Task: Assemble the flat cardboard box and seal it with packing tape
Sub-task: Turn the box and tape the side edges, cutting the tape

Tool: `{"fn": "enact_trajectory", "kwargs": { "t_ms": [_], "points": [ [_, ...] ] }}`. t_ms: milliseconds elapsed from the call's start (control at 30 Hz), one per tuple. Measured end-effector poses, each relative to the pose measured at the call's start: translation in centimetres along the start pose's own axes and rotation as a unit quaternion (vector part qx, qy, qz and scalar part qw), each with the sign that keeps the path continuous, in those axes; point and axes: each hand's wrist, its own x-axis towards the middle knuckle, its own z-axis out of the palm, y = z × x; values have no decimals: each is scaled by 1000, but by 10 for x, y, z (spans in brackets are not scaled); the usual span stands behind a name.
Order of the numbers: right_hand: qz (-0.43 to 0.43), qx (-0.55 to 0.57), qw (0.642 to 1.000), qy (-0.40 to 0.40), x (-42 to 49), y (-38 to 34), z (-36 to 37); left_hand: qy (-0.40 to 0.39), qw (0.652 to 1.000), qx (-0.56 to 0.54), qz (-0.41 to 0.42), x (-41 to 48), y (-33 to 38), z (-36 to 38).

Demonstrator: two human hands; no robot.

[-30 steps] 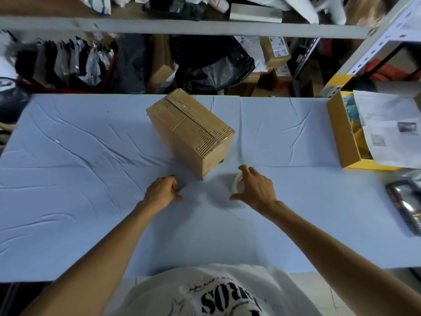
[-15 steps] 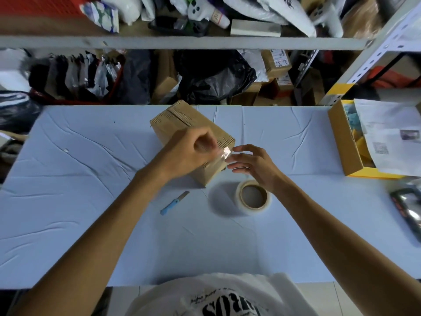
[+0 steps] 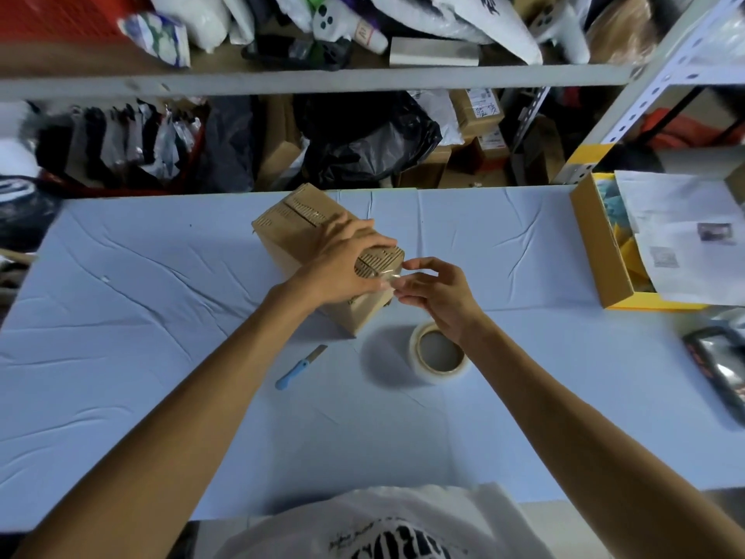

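Note:
A brown cardboard box [image 3: 288, 236] stands closed on the blue table [image 3: 121, 316], its top flaps meeting at a seam. My left hand [image 3: 342, 262] lies flat over the box's near top corner, pressing a strip of clear tape [image 3: 389, 274] against it. At the box's right corner my right hand [image 3: 437, 294] pinches the free end of that strip. A roll of clear packing tape [image 3: 439, 353] lies flat on the table just below my right hand. A small blue-handled knife [image 3: 300, 367] rests on the table to the left of the roll.
A yellow-edged open box [image 3: 604, 252] with papers sits at the table's right side. A dark handheld device [image 3: 721, 369] lies at the right edge. Cluttered shelves with bags and parcels [image 3: 363, 147] rise behind the table's far edge.
Both hands left the table and rose to the box's near corner. The knife and the tape roll they covered now lie bare, and a strip of tape is on the box.

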Motion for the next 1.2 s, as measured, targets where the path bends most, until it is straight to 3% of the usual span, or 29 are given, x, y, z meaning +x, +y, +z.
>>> {"fn": "enact_trajectory", "kwargs": {
  "t_ms": [200, 300, 400, 500, 567, 633, 767, 833, 1100, 1200],
  "points": [
    [-37, 3, 996, 86, 8, 17, 18, 41, 999, -7, 1, 2, 1, 8],
    [-60, -52, 986, 144, 9, 24, 28, 44, 999, 6, -4, 2, 7, 11],
    [-89, -198, 960, 179, 16, 23, 28, 55, 998, 25, -12, 2, 9, 14],
    [-45, -398, 899, 175, 20, 25, 5, 78, 996, 24, -19, 0, 12, 17],
    [-21, -421, 894, 153, 18, 29, -8, 50, 998, 29, -13, 0, 15, 14],
    [-32, -377, 914, 145, 11, 28, -12, -19, 999, 32, -7, 0, 14, 7],
    [-115, -368, 919, 80, 6, 6, 7, -175, 979, 105, -9, -2, 7, -12],
    [-141, -392, 907, 64, 10, -3, 15, -209, 966, 149, -12, -4, 7, -19],
    [-185, -499, 846, 16, 32, -16, 18, -85, 971, 215, 52, -10, 2, -20],
    [-177, -512, 841, 16, 32, -19, 20, -37, 960, 274, 49, -11, -2, -18]
  ]
}}
